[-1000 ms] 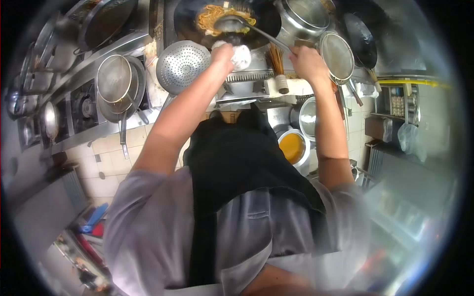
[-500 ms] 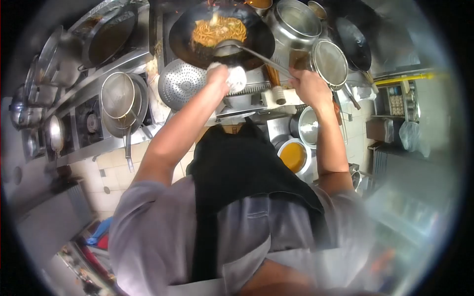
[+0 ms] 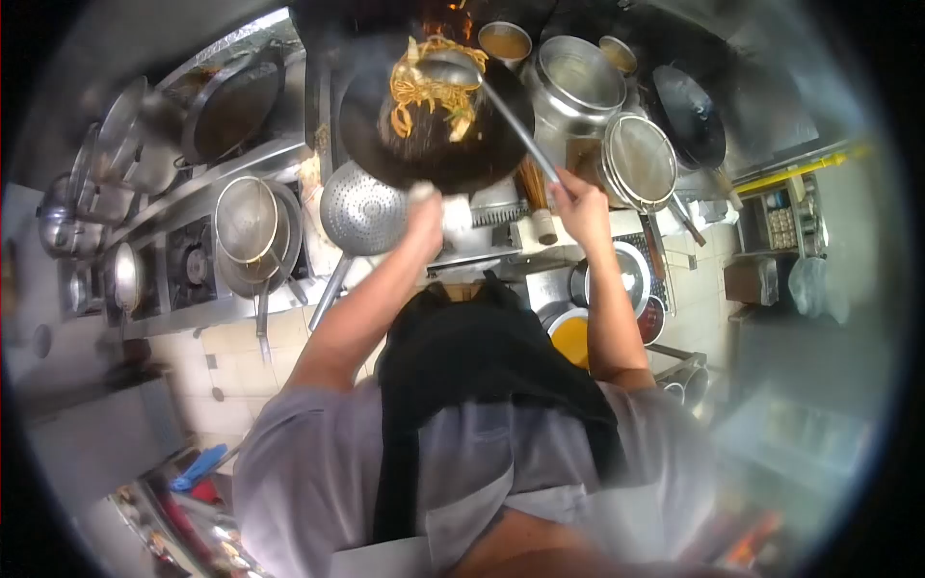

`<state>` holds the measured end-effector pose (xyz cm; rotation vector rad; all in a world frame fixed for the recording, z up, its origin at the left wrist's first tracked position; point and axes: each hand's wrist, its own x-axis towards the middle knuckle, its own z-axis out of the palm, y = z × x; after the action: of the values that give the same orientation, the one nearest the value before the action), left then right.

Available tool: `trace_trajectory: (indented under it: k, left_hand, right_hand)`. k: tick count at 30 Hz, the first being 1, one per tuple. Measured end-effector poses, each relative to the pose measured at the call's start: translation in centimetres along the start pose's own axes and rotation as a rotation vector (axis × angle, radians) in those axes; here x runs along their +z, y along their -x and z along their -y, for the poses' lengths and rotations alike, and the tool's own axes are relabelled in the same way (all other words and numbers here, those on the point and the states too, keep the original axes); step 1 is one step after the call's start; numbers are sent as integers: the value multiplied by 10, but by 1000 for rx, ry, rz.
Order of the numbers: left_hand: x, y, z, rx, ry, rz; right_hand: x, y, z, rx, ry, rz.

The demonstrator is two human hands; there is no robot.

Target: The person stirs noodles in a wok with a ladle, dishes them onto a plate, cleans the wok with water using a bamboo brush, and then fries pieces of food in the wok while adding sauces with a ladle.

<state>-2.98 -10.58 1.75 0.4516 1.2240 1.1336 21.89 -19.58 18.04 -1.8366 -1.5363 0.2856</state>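
Noodles (image 3: 414,91) are in the air and spread over the large dark wok (image 3: 361,125), with flames behind its far rim. My left hand (image 3: 421,220) is closed on a white cloth (image 3: 456,214) at the wok's near edge; the cloth and fingers hide the exact grip. The long handle of a metal ladle (image 3: 513,120) is in my closed right hand (image 3: 582,207). Its bowl reaches in among the noodles, above the wok. Just left of my left hand lies a perforated skimmer (image 3: 364,207).
Right of the wok stand a metal pot (image 3: 581,77) and a round strainer (image 3: 641,162). A bamboo brush (image 3: 540,207) lies near my right hand. Another strainer (image 3: 246,220) rests on the left. An orange-yellow liquid (image 3: 570,339) fills a bowl below my right forearm.
The noodles have gone from lying in the wok to flying up and spreading. The ladle bowl has moved up and away from me among them. The whole view has shifted slightly.
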Motion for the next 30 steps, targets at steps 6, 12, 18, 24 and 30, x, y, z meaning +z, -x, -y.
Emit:
trace_trajectory:
  k: [6, 12, 18, 24, 30]
  left_hand:
    - [39, -78, -35, -112, 205, 38]
    - [40, -93, -34, -154, 168, 12]
    - [35, -101, -34, -277, 162, 58]
    - [37, -92, -44, -404, 176, 117]
    - [41, -108, -28, -350, 203, 192]
  right_hand:
    - [17, -30, -11, 92, 26, 100]
    - [68, -90, -29, 158, 72, 128]
    - [133, -134, -28, 35, 141, 275]
    - [51, -107, -5, -251, 454, 436]
    - [-62, -76, 23, -260, 710, 349]
